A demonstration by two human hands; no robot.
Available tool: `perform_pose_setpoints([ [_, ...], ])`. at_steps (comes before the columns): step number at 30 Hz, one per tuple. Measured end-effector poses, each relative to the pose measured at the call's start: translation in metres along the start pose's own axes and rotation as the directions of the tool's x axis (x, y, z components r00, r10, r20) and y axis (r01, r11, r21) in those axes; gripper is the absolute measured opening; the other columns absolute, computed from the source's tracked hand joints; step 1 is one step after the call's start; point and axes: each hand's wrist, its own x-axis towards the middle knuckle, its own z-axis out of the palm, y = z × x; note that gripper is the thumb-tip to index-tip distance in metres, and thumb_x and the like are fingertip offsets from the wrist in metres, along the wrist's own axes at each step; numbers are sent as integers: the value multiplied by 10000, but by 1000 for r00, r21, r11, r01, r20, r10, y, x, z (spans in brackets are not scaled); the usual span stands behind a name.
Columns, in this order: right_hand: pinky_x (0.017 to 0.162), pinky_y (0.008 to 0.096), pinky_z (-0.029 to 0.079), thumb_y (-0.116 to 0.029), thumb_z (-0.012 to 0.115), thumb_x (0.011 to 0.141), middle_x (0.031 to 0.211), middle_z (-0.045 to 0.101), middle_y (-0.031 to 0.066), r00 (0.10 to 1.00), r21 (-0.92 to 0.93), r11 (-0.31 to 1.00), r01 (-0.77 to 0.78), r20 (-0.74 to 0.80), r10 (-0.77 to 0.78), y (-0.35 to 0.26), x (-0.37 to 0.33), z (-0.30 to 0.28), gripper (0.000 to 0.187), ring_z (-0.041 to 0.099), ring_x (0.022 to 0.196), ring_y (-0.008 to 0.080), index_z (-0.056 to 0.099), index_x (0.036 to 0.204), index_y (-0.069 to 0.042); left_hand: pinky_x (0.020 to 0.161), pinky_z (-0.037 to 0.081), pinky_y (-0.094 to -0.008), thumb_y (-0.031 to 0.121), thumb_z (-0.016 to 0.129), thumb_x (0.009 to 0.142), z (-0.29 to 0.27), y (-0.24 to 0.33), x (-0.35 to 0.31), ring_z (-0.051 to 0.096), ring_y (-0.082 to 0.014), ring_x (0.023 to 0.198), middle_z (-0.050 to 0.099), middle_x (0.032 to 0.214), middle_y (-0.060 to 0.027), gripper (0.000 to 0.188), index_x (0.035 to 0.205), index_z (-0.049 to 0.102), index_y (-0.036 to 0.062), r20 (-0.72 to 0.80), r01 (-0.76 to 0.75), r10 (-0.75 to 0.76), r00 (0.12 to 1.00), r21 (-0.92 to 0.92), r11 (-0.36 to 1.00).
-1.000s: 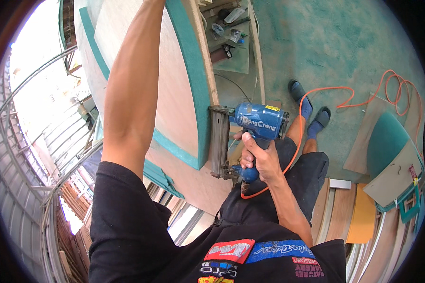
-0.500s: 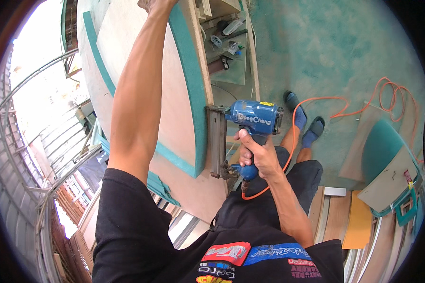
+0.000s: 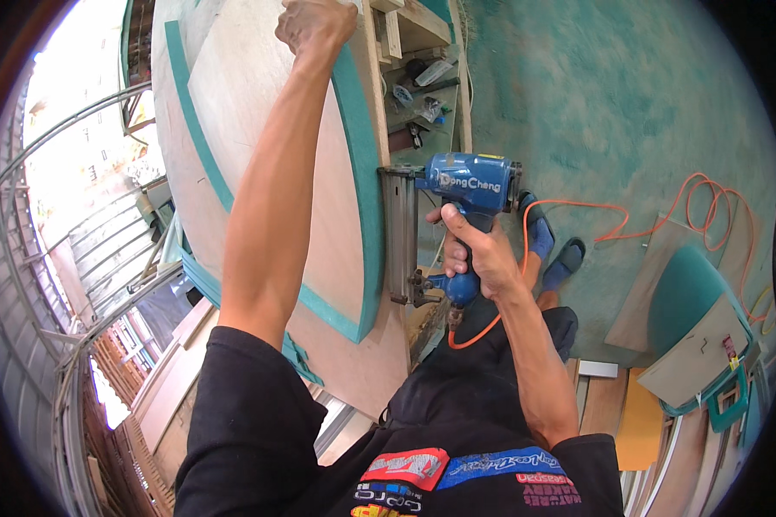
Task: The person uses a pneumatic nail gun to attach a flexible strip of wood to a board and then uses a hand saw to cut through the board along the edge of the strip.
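My right hand (image 3: 483,254) wraps round the grip of a blue air nail gun (image 3: 474,183). Its grey metal nose and magazine (image 3: 401,233) lie alongside the edge of a pale plywood panel (image 3: 332,207), at or very near it. A teal strip (image 3: 366,207) follows the panel's curved right side. Across the panel reaches my left arm, with my left hand (image 3: 317,24) closed at the far end, over the panel near the strip. What its curled fingers hold, if anything, is hidden. An orange air hose (image 3: 478,336) joins the bottom of the gun's grip.
Beyond my feet in dark slippers, the hose coils over the teal-stained floor (image 3: 629,103). A shelf (image 3: 431,121) under the bench holds small bags and tools. At right stand a teal chair (image 3: 690,280) with a board on it and several planks (image 3: 608,405). Another teal strip (image 3: 198,129) lies at left.
My left hand has come further into view at the top. The nail gun in my right hand sits slightly higher in the picture, still beside the panel edge. The whole view has shifted a little.
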Motion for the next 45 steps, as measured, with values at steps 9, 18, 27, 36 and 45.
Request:
perform_pose_setpoints([
  [9,506,287,429,-428,706,994,584,426,-51,999,-14,999,-35,23,35,-27,13,5,421,436,469,75,639,1056,-17,944,558,-520,200,599,876,2,-3,-2,713,-476,1028,701,1091,-344,411,1146,605,-110,-23,28,-28,999,-6,1000],
  [18,519,290,429,-453,681,1004,582,412,-59,997,-81,996,-44,63,49,-61,35,7,439,432,474,69,636,1089,-25,963,535,-515,271,634,914,-1,-3,-9,677,-469,1094,648,1232,-310,512,1265,587,-98,15,-21,20,1000,14,1000],
  [27,509,270,416,-431,650,1025,581,413,-60,995,-188,981,-41,77,56,-120,70,19,398,424,473,64,638,1095,-39,826,590,-484,247,640,916,-1,1,-1,739,-413,947,668,1145,-255,426,1187,618,-81,18,-9,8,1000,27,1000],
  [36,493,302,441,-403,735,980,596,480,-24,986,-212,971,-108,104,133,-137,77,14,416,480,484,90,660,1058,0,831,586,-499,294,658,832,1,-10,10,743,-424,889,737,975,-268,397,998,736,-58,-93,60,-65,993,-54,997],
  [45,503,287,433,-455,642,1025,579,408,-47,961,-109,969,-223,140,237,-148,87,17,462,436,467,82,635,1120,-4,799,582,-510,283,669,839,5,-7,12,745,-431,831,745,931,-270,389,963,739,-78,-117,93,-98,988,-48,995],
])
